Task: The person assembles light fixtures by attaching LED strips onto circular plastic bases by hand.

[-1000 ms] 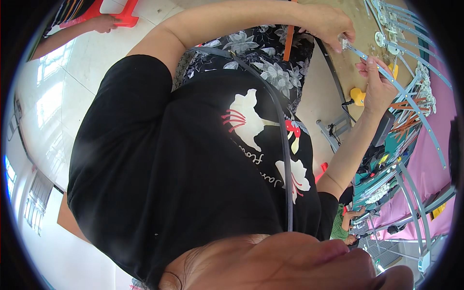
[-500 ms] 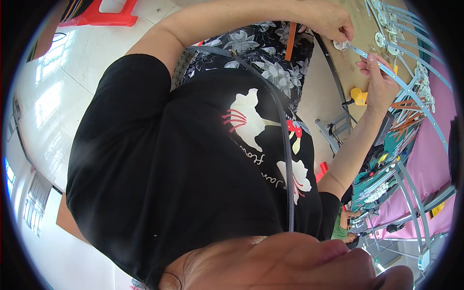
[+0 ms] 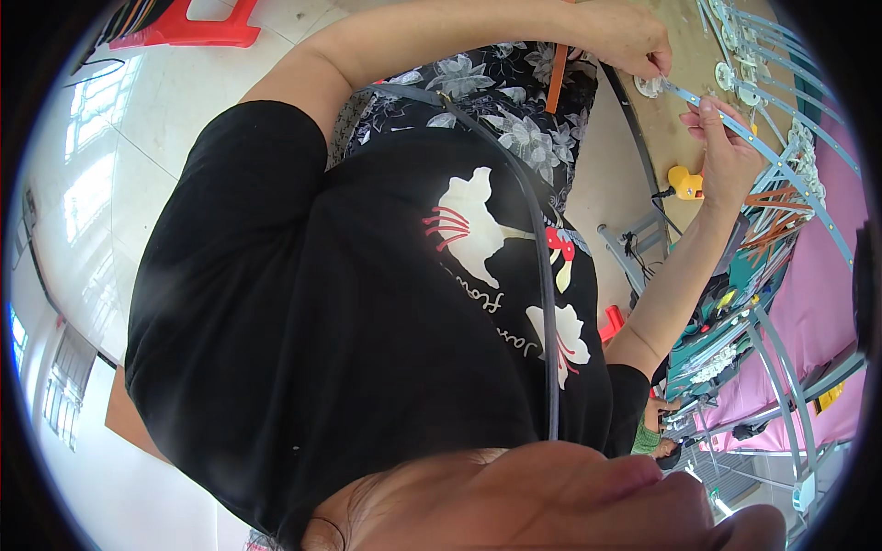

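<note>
My left hand (image 3: 634, 44) reaches across the top with its thumb and fingers pinched together at a small round white plastic piece (image 3: 649, 87). This piece sits at the end of a long pale blue-grey strip (image 3: 781, 165) with holes along it. My right hand (image 3: 726, 147) grips the strip a little way from that end, thumb on top and fingers below. From there the strip curves out to the right. Both hands are over a tan tabletop (image 3: 680, 28). The left fingertips partly cover the joint between piece and strip.
Several similar strips (image 3: 790, 60) with white round pieces (image 3: 726, 75) lie at the far right. A yellow tool (image 3: 684, 183) with a black cord is at the table edge. Orange-brown strips (image 3: 776, 216), pink cloth (image 3: 827, 312) and grey metal tubing (image 3: 781, 395) are at right. A red stool (image 3: 207, 28) stands at upper left.
My right hand has shifted slightly, and the strip in it has tilted a little. The left hand keeps its pinch at nearly the same spot.
</note>
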Tool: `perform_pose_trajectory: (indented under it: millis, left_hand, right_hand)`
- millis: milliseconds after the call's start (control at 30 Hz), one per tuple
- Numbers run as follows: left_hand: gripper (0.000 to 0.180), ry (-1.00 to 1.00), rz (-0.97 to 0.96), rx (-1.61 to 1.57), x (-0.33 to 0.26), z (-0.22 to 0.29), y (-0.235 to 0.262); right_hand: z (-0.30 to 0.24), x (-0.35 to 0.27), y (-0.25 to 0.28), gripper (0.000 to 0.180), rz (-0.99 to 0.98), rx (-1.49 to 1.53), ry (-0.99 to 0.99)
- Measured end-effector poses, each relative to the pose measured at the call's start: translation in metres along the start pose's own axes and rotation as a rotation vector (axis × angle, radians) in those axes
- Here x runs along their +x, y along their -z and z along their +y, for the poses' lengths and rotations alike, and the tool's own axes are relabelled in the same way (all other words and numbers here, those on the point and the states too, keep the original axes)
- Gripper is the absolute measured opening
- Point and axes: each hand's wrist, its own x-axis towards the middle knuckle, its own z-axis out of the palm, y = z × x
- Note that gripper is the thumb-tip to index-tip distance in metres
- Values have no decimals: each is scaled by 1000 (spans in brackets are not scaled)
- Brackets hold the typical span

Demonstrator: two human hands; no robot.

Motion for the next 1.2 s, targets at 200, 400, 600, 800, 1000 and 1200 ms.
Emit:
perform_pose_trajectory:
  millis: [200,400,600,800,1000,1200]
  left_hand:
    - [15,-28,98,91,-3,0,1]
    - [15,-9,100,45,-1,-4,-6]
    - [15,21,84,67,-1,-1,-5]
    - [13,-13,52,69,4,-10,-6]
    - [11,-3,65,114,5,-12,-12]
    - [14,40,11,116,4,-10,-12]
  right_hand:
    - [-2,2,-1,19,-30,-8,11]
    - [3,3,1,18,-36,-33,-2]
    - [7,3,-9,19,-57,-45,-33]
    - [7,5,-13,19,-39,-66,-25]
    - [4,3,-21,18,-28,-124,-47]
    - [12,4,-20,16,-47,-215,19]
